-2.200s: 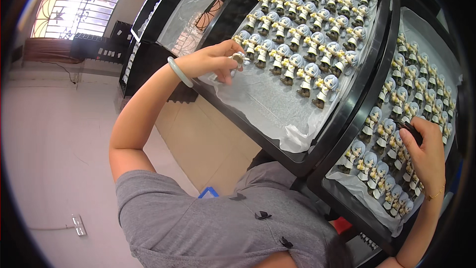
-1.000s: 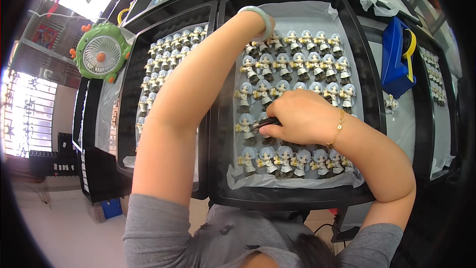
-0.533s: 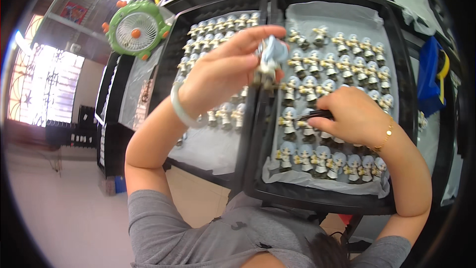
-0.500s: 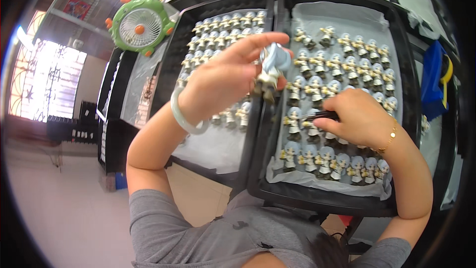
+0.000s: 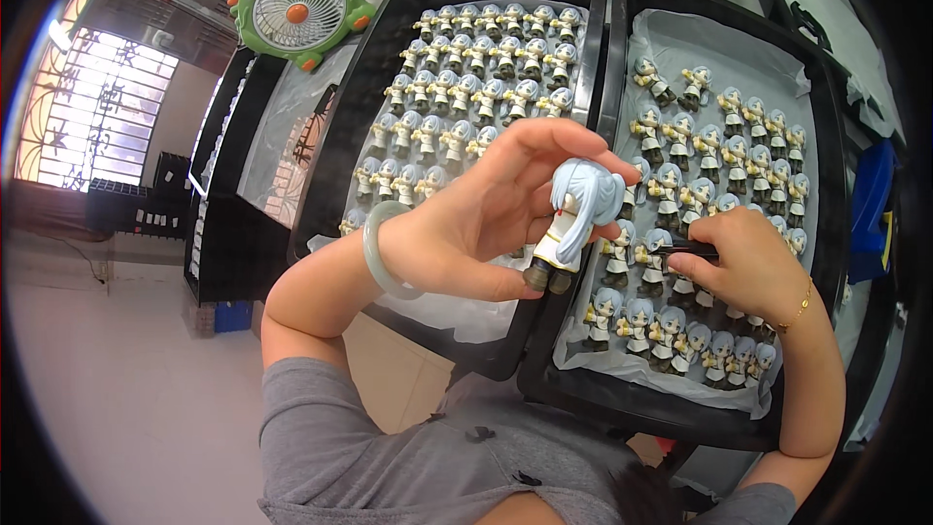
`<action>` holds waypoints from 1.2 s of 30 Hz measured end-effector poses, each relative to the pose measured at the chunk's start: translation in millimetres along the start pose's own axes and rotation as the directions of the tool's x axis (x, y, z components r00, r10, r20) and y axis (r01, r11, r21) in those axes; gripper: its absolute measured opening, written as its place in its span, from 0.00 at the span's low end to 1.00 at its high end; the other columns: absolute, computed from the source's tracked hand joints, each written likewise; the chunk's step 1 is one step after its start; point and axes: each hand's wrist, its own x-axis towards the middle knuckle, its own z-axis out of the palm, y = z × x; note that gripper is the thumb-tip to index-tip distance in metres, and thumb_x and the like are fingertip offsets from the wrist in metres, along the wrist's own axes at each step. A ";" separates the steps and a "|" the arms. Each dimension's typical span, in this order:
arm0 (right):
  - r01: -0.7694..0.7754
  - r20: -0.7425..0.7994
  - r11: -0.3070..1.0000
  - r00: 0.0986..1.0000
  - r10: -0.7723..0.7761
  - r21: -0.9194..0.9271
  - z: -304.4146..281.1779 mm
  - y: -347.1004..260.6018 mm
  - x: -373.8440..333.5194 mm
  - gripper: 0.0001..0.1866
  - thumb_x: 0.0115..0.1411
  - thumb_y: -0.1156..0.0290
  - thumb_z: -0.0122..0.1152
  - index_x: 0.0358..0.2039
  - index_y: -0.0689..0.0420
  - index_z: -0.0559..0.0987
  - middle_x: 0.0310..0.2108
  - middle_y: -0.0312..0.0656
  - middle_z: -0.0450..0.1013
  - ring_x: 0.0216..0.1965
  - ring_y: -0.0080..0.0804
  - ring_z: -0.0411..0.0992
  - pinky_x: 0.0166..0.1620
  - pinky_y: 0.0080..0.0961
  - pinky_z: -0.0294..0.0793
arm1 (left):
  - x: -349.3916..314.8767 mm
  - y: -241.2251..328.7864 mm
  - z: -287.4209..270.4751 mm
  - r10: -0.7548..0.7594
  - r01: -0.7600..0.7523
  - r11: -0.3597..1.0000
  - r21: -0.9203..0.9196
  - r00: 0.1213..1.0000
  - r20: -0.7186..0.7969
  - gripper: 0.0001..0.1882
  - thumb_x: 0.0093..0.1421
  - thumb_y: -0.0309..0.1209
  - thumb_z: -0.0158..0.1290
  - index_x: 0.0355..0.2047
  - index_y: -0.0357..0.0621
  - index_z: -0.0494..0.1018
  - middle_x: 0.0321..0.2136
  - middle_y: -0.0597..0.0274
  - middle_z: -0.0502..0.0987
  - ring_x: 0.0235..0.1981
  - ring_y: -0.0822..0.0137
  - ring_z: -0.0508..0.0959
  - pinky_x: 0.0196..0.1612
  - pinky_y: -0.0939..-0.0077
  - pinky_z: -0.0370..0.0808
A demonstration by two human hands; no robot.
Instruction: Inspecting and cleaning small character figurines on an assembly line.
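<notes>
My left hand [image 5: 466, 224] holds a small figurine [image 5: 583, 209] with long pale-blue hair, a white robe and dark boots. Fingers and thumb grip it from the sides, and it tilts a little above the gap between two trays. Pinched in my right hand [image 5: 743, 258] is a slim dark tool [image 5: 685, 249], its tip among the standing figurines of the right tray [image 5: 607, 406]. Which kind of tool it is I cannot make out. Several rows of matching figurines [image 5: 669, 331] stand there on a white sheet, some hidden under my right hand.
The left tray [image 5: 501, 360] holds more rows of the same figurines, partly behind my left arm. A green fan [image 5: 299, 12] stands beyond its far left corner. At the far right is a blue bin [image 5: 868, 209]. Another dark tray lies at the back.
My left hand has come lower and turned, so the figurine now shows its side and long hair clearly. The whole view has shifted; my right hand keeps its tool over the right tray.
</notes>
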 end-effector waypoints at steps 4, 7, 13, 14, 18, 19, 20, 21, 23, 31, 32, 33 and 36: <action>0.026 -0.015 1.000 1.000 -0.026 0.011 2.7 1.6 0.3 0.17 0.48 0.60 0.60 0.17 0.63 0.74 0.14 0.50 0.68 0.21 0.49 0.68 0.27 0.37 0.67 | -2.5 2.8 -2.6 -0.022 0.021 0.995 0.098 1.000 0.012 0.45 0.35 0.18 0.58 0.55 0.44 0.51 0.53 0.45 0.59 0.50 0.56 0.67 0.54 0.63 0.63; 0.003 -0.006 1.000 1.000 -0.003 0.007 1.8 0.9 1.1 0.17 0.48 0.60 0.61 0.17 0.63 0.73 0.13 0.50 0.67 0.20 0.48 0.67 0.27 0.37 0.66 | -2.9 5.0 -6.4 0.052 -0.080 0.813 0.576 0.997 0.065 0.41 0.35 0.23 0.59 0.53 0.41 0.56 0.48 0.51 0.62 0.49 0.58 0.65 0.52 0.67 0.60; -0.019 0.014 1.000 1.000 0.018 0.025 1.3 -1.4 2.4 0.17 0.47 0.61 0.61 0.16 0.64 0.72 0.13 0.50 0.66 0.18 0.47 0.66 0.25 0.36 0.64 | -2.3 10.2 1.0 0.119 -0.056 0.253 0.966 0.993 0.026 0.36 0.32 0.30 0.61 0.46 0.39 0.66 0.34 0.57 0.64 0.35 0.60 0.64 0.41 0.70 0.62; -0.014 0.020 1.000 1.000 0.014 0.023 1.6 -1.7 2.5 0.17 0.47 0.61 0.61 0.16 0.64 0.72 0.13 0.50 0.66 0.18 0.47 0.66 0.25 0.36 0.64 | -2.1 9.0 1.4 0.158 -0.055 0.223 0.973 0.987 0.020 0.35 0.31 0.33 0.62 0.44 0.40 0.67 0.31 0.57 0.65 0.32 0.59 0.64 0.38 0.70 0.62; -0.015 0.004 0.999 1.000 0.015 0.029 2.8 -2.3 3.0 0.17 0.47 0.63 0.61 0.15 0.65 0.71 0.13 0.50 0.65 0.18 0.47 0.65 0.25 0.35 0.64 | -5.2 8.6 -0.3 0.171 -0.043 0.177 0.983 0.985 0.012 0.35 0.30 0.36 0.62 0.43 0.40 0.68 0.29 0.58 0.64 0.31 0.59 0.64 0.37 0.70 0.61; -0.023 0.002 0.999 1.000 0.023 0.031 3.3 -2.3 3.2 0.17 0.47 0.63 0.61 0.15 0.65 0.71 0.13 0.51 0.65 0.18 0.47 0.65 0.25 0.35 0.64 | -5.2 7.9 -0.8 0.192 -0.053 0.168 0.984 0.981 0.020 0.35 0.30 0.37 0.62 0.42 0.40 0.68 0.28 0.58 0.64 0.30 0.59 0.64 0.36 0.71 0.61; -0.021 0.006 0.999 1.000 0.021 0.030 3.9 -1.7 3.5 0.17 0.47 0.63 0.61 0.15 0.65 0.71 0.13 0.51 0.65 0.18 0.47 0.65 0.25 0.35 0.64 | -5.3 7.4 -1.1 0.213 -0.062 0.158 0.985 0.977 0.027 0.34 0.30 0.38 0.62 0.41 0.40 0.69 0.27 0.58 0.64 0.30 0.59 0.64 0.36 0.71 0.61; -0.017 0.002 0.999 1.000 0.017 0.036 4.6 -0.9 3.6 0.17 0.47 0.63 0.61 0.15 0.65 0.71 0.13 0.51 0.65 0.18 0.47 0.65 0.25 0.35 0.64 | -5.5 7.0 -1.0 0.213 -0.059 0.160 0.985 0.977 0.024 0.34 0.30 0.38 0.62 0.41 0.40 0.69 0.27 0.58 0.64 0.30 0.59 0.64 0.36 0.71 0.61; -0.012 0.001 0.999 1.000 0.012 0.043 4.8 -1.1 3.8 0.17 0.47 0.63 0.61 0.15 0.65 0.71 0.13 0.51 0.65 0.18 0.47 0.65 0.25 0.35 0.64 | -5.9 6.7 -0.9 0.210 -0.047 0.163 0.985 0.978 0.012 0.33 0.29 0.40 0.62 0.39 0.40 0.69 0.27 0.59 0.63 0.29 0.59 0.65 0.36 0.71 0.60; -0.043 -0.001 0.998 0.999 0.043 0.043 4.3 -2.4 1.9 0.16 0.47 0.64 0.61 0.16 0.65 0.71 0.13 0.50 0.65 0.18 0.47 0.65 0.24 0.35 0.63 | -6.1 4.6 0.5 0.208 -0.029 0.166 0.986 0.978 -0.006 0.32 0.30 0.42 0.62 0.38 0.41 0.70 0.26 0.60 0.64 0.29 0.60 0.65 0.34 0.72 0.59; -0.044 0.002 0.998 0.999 0.044 0.047 4.7 -0.1 1.6 0.16 0.47 0.64 0.61 0.16 0.65 0.71 0.13 0.50 0.65 0.18 0.47 0.65 0.24 0.35 0.63 | -4.0 3.6 0.8 0.196 -0.028 0.168 0.985 0.981 -0.006 0.32 0.30 0.41 0.62 0.38 0.41 0.70 0.26 0.59 0.64 0.29 0.60 0.65 0.34 0.72 0.59; -0.045 0.005 0.998 0.999 0.044 0.051 4.7 -0.5 1.0 0.16 0.47 0.64 0.61 0.16 0.65 0.71 0.13 0.50 0.65 0.18 0.47 0.65 0.24 0.35 0.63 | -4.3 3.4 0.5 0.198 -0.030 0.172 0.985 0.980 -0.005 0.32 0.30 0.41 0.62 0.38 0.41 0.70 0.26 0.59 0.64 0.29 0.60 0.65 0.34 0.72 0.59; -0.028 0.004 0.999 1.000 0.028 0.045 6.2 -2.5 2.7 0.16 0.47 0.64 0.61 0.16 0.65 0.71 0.13 0.50 0.65 0.18 0.47 0.65 0.24 0.35 0.62 | -6.1 9.4 1.1 0.177 -0.003 0.165 0.986 0.984 -0.027 0.32 0.30 0.43 0.62 0.37 0.41 0.70 0.26 0.59 0.64 0.29 0.59 0.65 0.34 0.71 0.59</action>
